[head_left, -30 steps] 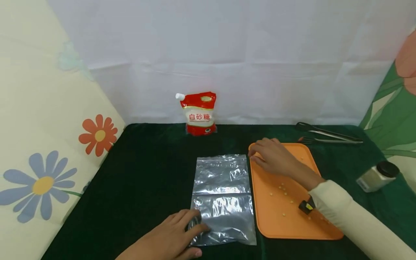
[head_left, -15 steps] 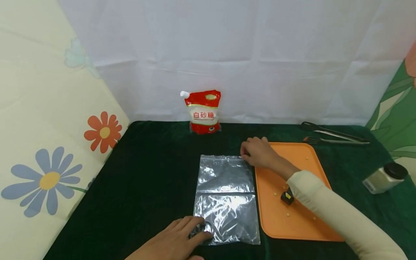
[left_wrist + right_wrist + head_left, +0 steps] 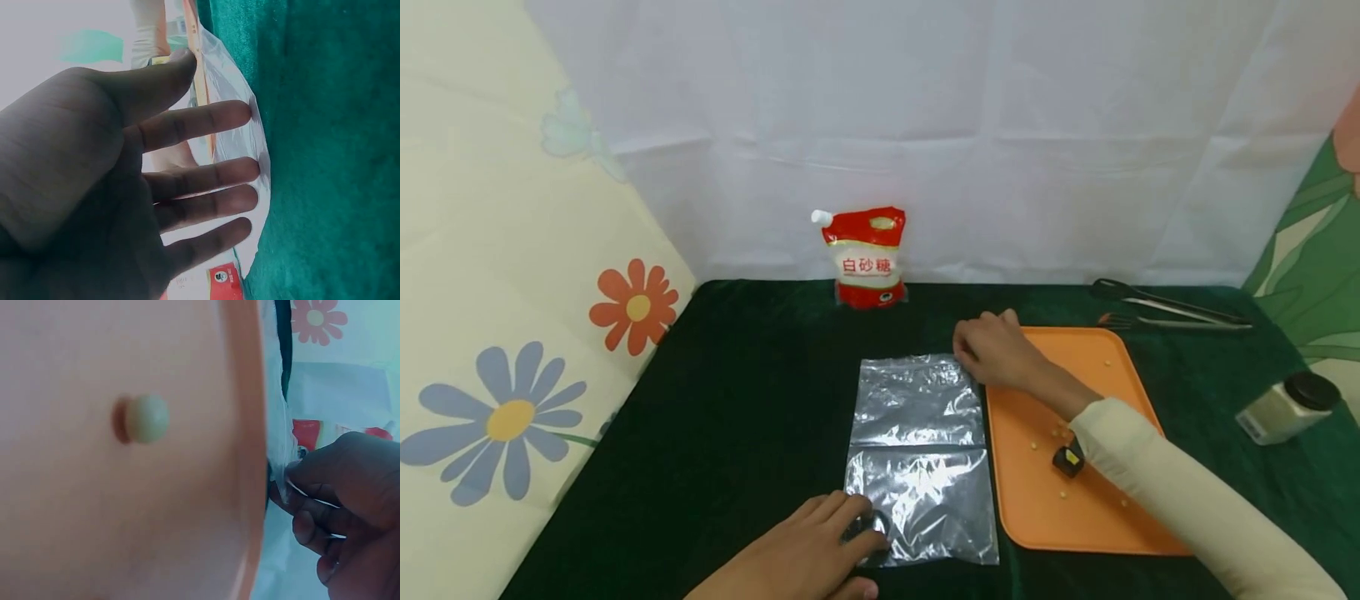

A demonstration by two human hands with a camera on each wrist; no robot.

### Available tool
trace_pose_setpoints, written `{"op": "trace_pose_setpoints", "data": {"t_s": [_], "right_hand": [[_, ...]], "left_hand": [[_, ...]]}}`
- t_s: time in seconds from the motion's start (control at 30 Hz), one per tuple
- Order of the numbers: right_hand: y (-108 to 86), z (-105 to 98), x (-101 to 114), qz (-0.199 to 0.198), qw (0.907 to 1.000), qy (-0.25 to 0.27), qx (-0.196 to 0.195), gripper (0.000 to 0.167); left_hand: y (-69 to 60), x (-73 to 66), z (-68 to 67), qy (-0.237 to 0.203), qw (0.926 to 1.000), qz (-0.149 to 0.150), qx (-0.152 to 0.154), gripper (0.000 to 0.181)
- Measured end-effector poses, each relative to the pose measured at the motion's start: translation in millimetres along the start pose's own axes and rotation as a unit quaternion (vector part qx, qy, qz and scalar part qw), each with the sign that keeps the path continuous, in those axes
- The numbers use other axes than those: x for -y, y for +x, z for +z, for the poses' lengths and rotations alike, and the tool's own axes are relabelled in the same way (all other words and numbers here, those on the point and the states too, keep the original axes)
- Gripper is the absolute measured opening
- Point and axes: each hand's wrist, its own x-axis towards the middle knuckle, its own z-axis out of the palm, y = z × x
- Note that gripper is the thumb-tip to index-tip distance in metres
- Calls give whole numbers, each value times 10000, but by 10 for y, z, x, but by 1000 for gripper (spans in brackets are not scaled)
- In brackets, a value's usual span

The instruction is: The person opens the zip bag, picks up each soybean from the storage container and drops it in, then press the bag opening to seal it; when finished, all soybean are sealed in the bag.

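Note:
A clear plastic zip bag (image 3: 917, 417) lies flat on the dark green cloth. My left hand (image 3: 808, 542) rests on its near left corner; in the left wrist view the fingers (image 3: 206, 175) are extended and spread against the plastic. At the bag's far right corner, my right hand (image 3: 996, 354) pinches the edge between thumb and finger, which the right wrist view shows up close. Beneath my right forearm is an orange tray (image 3: 1112, 533) with several small pale round pieces on it, one of them a pale bead-like ball (image 3: 147, 419) near the right wrist camera.
A red and white spouted pouch (image 3: 867, 262) stands at the back against the white backdrop. Behind the tray lie tongs (image 3: 1172, 304) and a long-handled fork-like utensil (image 3: 1172, 323). A black-lidded jar (image 3: 1285, 408) lies tilted at the right.
My right hand has moved left from over the tray onto the bag's far right corner and taken hold of it. The left hand stays on the near left corner.

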Motion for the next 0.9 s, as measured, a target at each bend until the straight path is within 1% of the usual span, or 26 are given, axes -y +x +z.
{"op": "trace_pose_setpoints", "data": {"t_s": [0.1, 0.23, 0.3, 0.37, 0.43, 0.5, 0.57, 0.63, 0.7, 0.77, 0.8, 0.9], "right_hand": [[-49, -56, 14, -107, 9997, -9, -205, 4], [-133, -143, 56, -317, 9982, -29, -513, 5], [-183, -180, 76, -476, 9965, -57, -691, 4], [-240, -220, 104, -621, 9945, -110, -842, 4], [-297, -256, 132, -740, 9925, -166, -962, 4], [-355, -293, 163, -808, 9910, -247, -1036, 5], [-410, -325, 194, -838, 9900, -347, -1079, 5], [-461, -351, 226, -855, 9892, -447, -1101, 6], [-513, -369, 255, -886, 9882, -511, -1142, 7], [-562, -383, 281, -934, 9869, -539, -1204, 8], [-585, -387, 290, -970, 9862, -536, -1233, 9], [-641, -389, 305, -1074, 9841, -482, -1330, 11]], "left_hand": [[62, -13, -67, 231, 9993, 148, -248, 45], [124, -35, -186, 540, 9949, 301, -802, 40], [151, -37, -262, 613, 9916, 252, -1115, 38], [178, -28, -355, 681, 9863, 134, -1495, 35], [219, 1, -452, 756, 9788, -49, -1902, 33], [271, 45, -543, 815, 9681, -247, -2355, 32], [344, 110, -602, 909, 9544, -356, -2821, 35], [431, 182, -623, 1033, 9390, -427, -3251, 38], [526, 252, -622, 1124, 9267, -452, -3556, 43], [616, 313, -599, 1161, 9192, -480, -3733, 46], [660, 338, -584, 1174, 9170, -507, -3779, 45], [774, 398, -530, 1145, 9145, -521, -3845, 42]]}}
